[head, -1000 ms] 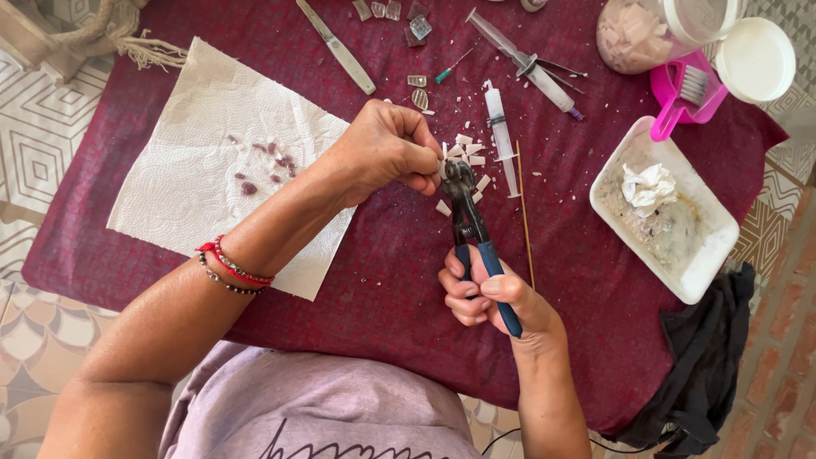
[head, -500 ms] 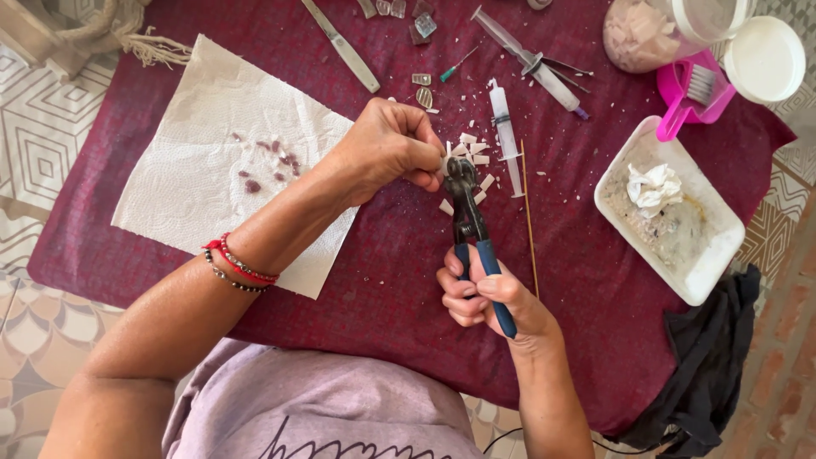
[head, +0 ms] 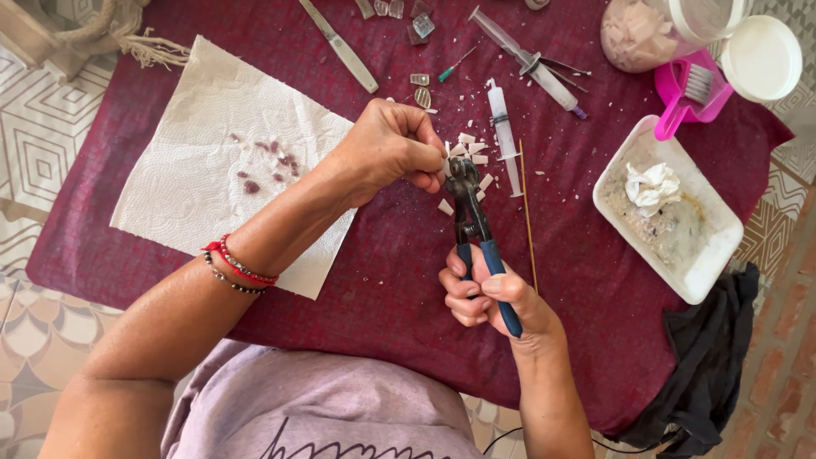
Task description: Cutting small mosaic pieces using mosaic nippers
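My right hand (head: 489, 293) is closed around the blue handles of a pair of nippers (head: 469, 212), whose dark jaws point away from me. My left hand (head: 387, 149) pinches a small pale tile piece (head: 445, 160) at the jaws; most of the piece is hidden by my fingers. Several small white tile chips (head: 473, 153) lie scattered on the dark red tablecloth (head: 382, 280) around the jaws. A red and black bead bracelet (head: 236, 268) sits on my left wrist.
A white paper towel (head: 204, 170) with several small dark pieces lies at the left. A thin wooden stick (head: 528, 217) and two syringes (head: 501, 127) lie right of the nippers. A white foam tray (head: 671, 212), pink brush (head: 688, 93), clear jar and white lid stand at the right.
Both hands keep the same hold on the tile piece and the nippers. The view has shifted slightly.
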